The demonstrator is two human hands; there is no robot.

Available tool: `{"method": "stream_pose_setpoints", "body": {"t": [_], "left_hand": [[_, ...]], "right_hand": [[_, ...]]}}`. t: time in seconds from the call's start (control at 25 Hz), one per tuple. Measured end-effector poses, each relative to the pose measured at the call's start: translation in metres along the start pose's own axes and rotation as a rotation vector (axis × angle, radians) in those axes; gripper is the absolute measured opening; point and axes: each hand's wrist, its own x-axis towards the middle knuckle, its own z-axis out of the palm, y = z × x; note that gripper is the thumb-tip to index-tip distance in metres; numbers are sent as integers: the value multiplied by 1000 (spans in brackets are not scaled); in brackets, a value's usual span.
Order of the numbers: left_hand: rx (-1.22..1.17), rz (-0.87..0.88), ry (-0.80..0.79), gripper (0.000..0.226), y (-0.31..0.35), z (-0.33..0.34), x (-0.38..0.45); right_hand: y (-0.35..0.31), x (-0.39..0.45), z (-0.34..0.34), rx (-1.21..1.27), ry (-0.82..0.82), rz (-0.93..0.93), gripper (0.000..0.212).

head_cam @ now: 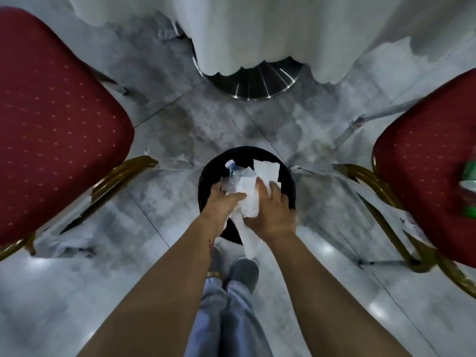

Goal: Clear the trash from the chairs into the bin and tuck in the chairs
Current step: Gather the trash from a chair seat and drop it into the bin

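Both forearms reach down over the black bin (288,188) on the floor. Left hand (224,202) is gripping a clear plastic bottle (231,173), right hand (273,215) is clutching crumpled white paper (248,199), all bunched together right above the bin opening. Red chairs sit either side, left chair (59,119) bare, right chair (425,161) with something green (470,186) on its seat. White tablecloth (244,34) hangs beyond.

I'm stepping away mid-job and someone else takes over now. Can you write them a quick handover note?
Left hand and right hand together grip crumpled white paper and a clear plastic bottle over the black bin.
Left chair: seat looks clear, not tucked in.
Right chair: green-and-white item, blurred, on its seat; not tucked in.
Left: drop the handful, clear the right chair, tuck both under the white-clothed table.
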Motion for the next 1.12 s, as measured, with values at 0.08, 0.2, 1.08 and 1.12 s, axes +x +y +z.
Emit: {"method": "stream_pose_setpoints", "body": {"t": [0.08, 0.2, 1.08, 1.12], "left_hand": [[79, -16, -25, 57, 1, -1, 16], [239, -24, -47, 55, 2, -8, 23], [1461, 740, -219, 72, 89, 226, -142], [1455, 740, -231, 74, 87, 244, -146]], "right_hand": [[5, 17, 7, 20, -70, -3, 100], [11, 25, 14, 87, -113, -3, 91], [218, -108, -170, 175, 576, 428, 69], [236, -109, -175, 178, 592, 454, 70]]}}
